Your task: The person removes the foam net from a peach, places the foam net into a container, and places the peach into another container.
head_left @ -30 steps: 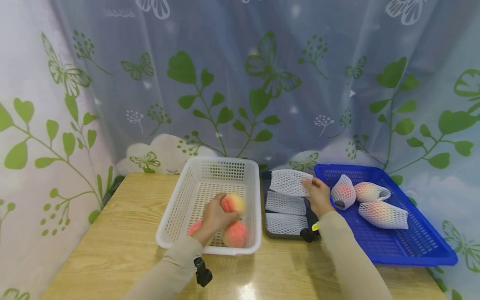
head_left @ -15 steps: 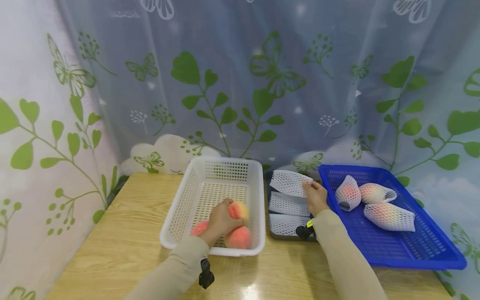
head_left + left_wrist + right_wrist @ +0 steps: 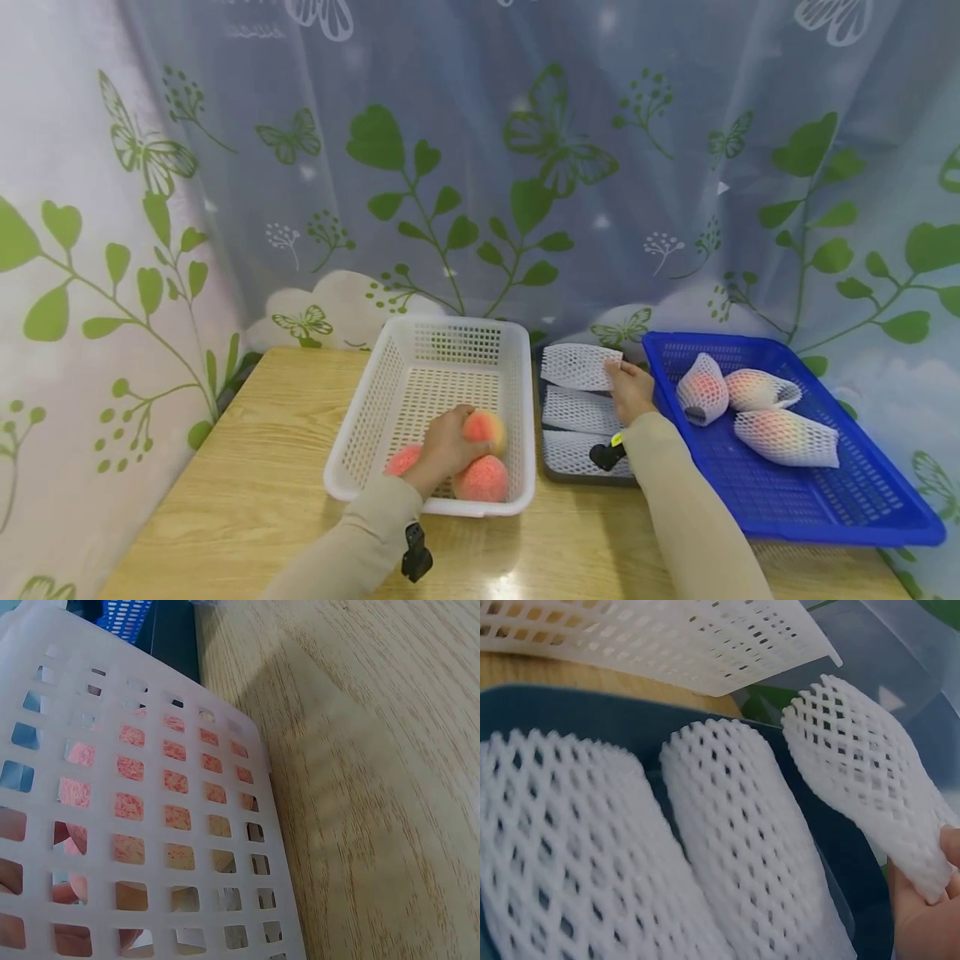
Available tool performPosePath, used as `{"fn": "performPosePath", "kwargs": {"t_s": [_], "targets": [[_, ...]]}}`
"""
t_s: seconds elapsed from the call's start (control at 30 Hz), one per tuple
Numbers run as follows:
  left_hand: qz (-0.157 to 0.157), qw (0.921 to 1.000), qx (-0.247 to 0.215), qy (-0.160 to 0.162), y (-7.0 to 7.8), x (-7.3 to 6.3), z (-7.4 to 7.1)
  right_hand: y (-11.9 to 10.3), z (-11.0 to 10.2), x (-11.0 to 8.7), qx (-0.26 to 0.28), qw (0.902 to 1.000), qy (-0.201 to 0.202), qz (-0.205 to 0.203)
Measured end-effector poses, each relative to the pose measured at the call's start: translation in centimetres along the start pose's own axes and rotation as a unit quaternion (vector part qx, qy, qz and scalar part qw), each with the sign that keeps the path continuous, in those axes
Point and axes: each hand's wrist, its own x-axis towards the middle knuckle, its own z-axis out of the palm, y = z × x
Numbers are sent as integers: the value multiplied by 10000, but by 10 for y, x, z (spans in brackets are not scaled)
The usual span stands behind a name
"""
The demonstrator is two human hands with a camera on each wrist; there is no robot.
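In the head view my left hand (image 3: 447, 446) reaches into a white plastic basket (image 3: 337, 450) and grips a yellow-and-red peach (image 3: 486, 428), fingers over its left side. Two pinker peaches lie by that hand: one in front (image 3: 482, 480), the other (image 3: 405, 459) partly behind the wrist. The left wrist view shows mostly the basket's side wall (image 3: 105, 780), with a peach showing through its holes. My right hand (image 3: 632, 390) pinches one end of a white foam net sleeve (image 3: 576, 367) over a dark tray (image 3: 592, 478); in the right wrist view the sleeve's far end gapes.
Two more foam net sleeves, a middle one (image 3: 577, 409) and a front one (image 3: 573, 451), lie in the tray. To the right stands a blue basket (image 3: 817, 500) holding three net-wrapped peaches (image 3: 787, 437). A printed curtain (image 3: 465, 167) hangs behind the wooden table (image 3: 225, 467).
The left hand has lowered the peach toward the basket's front, closer to the pink peach. The right hand has shifted slightly left, still holding the sleeve. The view has turned a little.
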Motion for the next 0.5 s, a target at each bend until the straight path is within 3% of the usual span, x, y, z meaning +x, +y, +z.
{"fn": "performPosePath", "kwargs": {"t_s": [0.13, 0.27, 0.4, 0.5], "targets": [[-68, 9999, -33, -68, 1, 0, 1, 1, -3, 3, -332, 9994, -67, 54], [-66, 9999, -15, -100, 1, 0, 2, 5, -8, 5, -1209, 9925, -144, -123], [-90, 9999, -9, -80, 1, 0, 2, 7, -9, 5, -2310, 9709, -64, -632], [-99, 9999, -4, -64, 1, 0, 0, 5, -5, 4, -3210, 9398, -187, -1158]]}}
